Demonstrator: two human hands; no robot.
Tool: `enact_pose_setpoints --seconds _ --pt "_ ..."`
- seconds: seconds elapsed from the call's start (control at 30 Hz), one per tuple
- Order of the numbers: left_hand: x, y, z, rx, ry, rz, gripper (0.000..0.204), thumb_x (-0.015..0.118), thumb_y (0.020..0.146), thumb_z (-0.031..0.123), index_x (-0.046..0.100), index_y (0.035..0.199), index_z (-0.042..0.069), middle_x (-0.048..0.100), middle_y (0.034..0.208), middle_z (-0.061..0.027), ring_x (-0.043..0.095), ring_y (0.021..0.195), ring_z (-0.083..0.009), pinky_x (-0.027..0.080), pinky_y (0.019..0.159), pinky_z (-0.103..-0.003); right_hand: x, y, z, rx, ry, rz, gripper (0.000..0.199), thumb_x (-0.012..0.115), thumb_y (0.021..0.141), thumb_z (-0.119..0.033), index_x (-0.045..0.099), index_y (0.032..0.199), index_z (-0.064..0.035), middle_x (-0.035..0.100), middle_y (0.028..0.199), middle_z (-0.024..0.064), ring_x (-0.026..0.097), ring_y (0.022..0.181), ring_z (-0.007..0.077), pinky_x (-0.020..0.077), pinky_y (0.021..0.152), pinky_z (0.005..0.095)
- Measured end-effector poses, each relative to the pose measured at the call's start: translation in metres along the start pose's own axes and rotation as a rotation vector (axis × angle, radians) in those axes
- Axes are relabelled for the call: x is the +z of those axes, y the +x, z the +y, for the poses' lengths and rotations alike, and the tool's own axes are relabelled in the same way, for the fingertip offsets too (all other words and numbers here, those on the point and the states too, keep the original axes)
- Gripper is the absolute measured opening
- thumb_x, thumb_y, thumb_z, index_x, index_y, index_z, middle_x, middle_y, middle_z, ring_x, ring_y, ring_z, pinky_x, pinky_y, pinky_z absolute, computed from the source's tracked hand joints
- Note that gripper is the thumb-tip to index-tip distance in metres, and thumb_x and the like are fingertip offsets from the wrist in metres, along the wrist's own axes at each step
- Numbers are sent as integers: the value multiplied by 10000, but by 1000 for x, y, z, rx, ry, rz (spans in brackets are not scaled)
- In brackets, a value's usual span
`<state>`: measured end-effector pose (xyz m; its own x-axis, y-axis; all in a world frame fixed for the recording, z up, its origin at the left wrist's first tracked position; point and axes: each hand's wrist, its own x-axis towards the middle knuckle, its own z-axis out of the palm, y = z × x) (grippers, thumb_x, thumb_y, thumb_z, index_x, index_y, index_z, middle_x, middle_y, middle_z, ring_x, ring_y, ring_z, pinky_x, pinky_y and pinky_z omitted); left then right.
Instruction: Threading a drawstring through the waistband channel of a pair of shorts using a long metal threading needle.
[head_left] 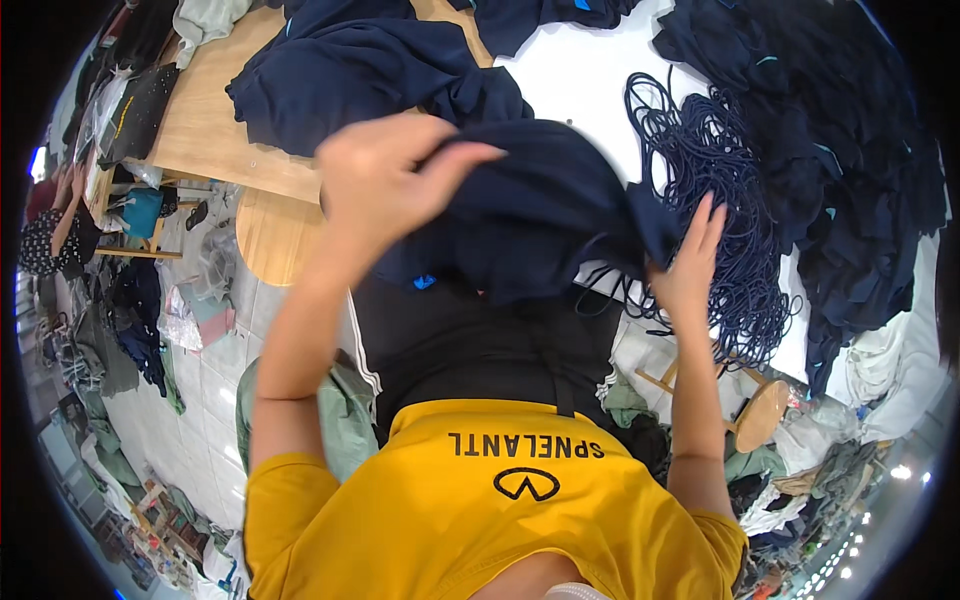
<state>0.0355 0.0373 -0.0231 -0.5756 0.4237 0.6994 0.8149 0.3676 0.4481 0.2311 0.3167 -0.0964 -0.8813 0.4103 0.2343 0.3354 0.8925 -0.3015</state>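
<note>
White worktable (580, 70) strewn with dark garments: my left hand (385, 185) pinches the navy fabric garment (530, 205) at centre; right hand (690, 265), fingers spread, touches its right edge beside the navy cord bundle (720, 200). Handling step; I judge a firmer right-hand grasp comes next.

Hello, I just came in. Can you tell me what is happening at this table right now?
A person in a yellow shirt is handling a dark navy garment at a work table. The left hand grips the cloth and lifts it, while the right hand touches its other edge, beside a bundle of navy cords. More navy garments are piled on the table, and a round wooden stool stands by it.
</note>
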Motion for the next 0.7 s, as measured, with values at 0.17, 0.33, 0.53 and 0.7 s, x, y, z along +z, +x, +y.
enact_pose_setpoints --seconds 0.17,0.33,0.53,0.7 --pt "-3 17 -34 370 214 -26 291 822 602 306 613 661 112 544 575 -2 546 516 -187 418 496 -277 5 -51 -70 -98 256 -278 1027 759 672 -167 134 1474 -25 117 1509 268 200 1372 459 225 1025 652" --pt "54 27 45 597 -207 -141 315 768 634 349 526 667 150 450 578 22 514 509 -161 401 475 -279 -54 -12 -83 -376 482 201 1113 841 645 -210 114 1472 -52 194 1469 315 253 1336 470 192 1089 540" --pt "62 8 42 41 -593 -790 409 693 792 444 650 803 37 587 625 -114 578 572 -305 421 519 -341 -108 19 -52 -69 539 -40 140 748 674 38 652 768 0 603 722 47 565 654 120 418 603 217" --pt "59 -29 17 -275 -876 -1179 267 721 829 246 660 857 -13 564 614 -55 461 552 -71 368 522 -260 -107 13 -34 137 690 -250 115 695 812 -48 586 805 -11 545 697 -23 475 648 39 371 602 178"
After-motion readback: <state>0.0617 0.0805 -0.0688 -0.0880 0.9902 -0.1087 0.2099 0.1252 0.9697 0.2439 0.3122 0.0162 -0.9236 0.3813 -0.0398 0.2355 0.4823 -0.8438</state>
